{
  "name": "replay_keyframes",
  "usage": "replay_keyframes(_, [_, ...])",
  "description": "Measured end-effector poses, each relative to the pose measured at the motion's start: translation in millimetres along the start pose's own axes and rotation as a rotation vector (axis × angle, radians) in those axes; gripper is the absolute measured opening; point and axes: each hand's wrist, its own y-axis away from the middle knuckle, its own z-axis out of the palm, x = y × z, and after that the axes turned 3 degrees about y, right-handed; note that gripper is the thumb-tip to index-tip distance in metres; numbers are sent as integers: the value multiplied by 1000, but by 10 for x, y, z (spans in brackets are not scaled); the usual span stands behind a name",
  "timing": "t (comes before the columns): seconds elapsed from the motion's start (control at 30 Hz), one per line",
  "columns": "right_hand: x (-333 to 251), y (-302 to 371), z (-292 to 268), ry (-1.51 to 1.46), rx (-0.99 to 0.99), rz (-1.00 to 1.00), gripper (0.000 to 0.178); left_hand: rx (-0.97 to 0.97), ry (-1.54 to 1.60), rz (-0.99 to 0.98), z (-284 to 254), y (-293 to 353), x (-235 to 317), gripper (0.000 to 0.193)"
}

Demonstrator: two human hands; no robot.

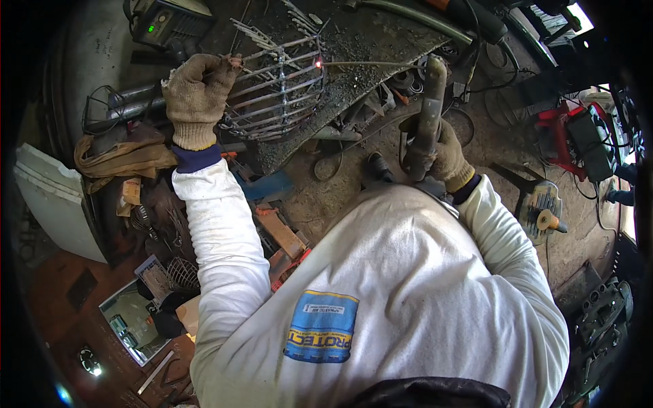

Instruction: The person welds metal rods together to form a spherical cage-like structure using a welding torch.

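Note:
My right hand (449, 158), in a tan knit glove, is closed round a welding electrode holder (430, 112). A thin welding rod (371, 64) runs leftward from the holder's top. Its tip glows orange at the upper right edge of a grate of welded metal bars (282, 92). The grate lies on a dark worktable (360, 37) strewn with grit. My left hand (197, 95), gloved alike, is beside the grate's left side with its fingers bent and pressed together. Whatever they may grip cannot be made out.
A welding machine (170, 24) with a green display stands at the far left. Several stub rods (255, 37) lie behind the grate. An angle grinder (547, 221) rests on a stool at the right, near a red-framed machine (561, 139). Cables cross the floor.

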Motion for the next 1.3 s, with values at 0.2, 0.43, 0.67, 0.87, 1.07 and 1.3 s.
replay_keyframes(0.2, [63,64,19,210,49,-266,37,64,-160,141,21,-18,-185,36])
replay_keyframes(0.43, [-124,125,102,698,170,-398,45,13,-49,-9,45,-24,-208,42])
replay_keyframes(0.67, [-156,28,107,859,123,-514,46,-12,-58,-101,38,-84,-154,41])
replay_keyframes(0.87, [-84,-22,116,954,154,-544,48,-13,-78,-106,91,-154,-228,54])
replay_keyframes(1.07, [-73,-63,137,1006,180,-521,51,-35,-61,-112,142,-176,-284,55])
replay_keyframes(1.3, [-104,-75,174,1005,197,-512,52,-66,-53,-149,121,-176,-257,49])
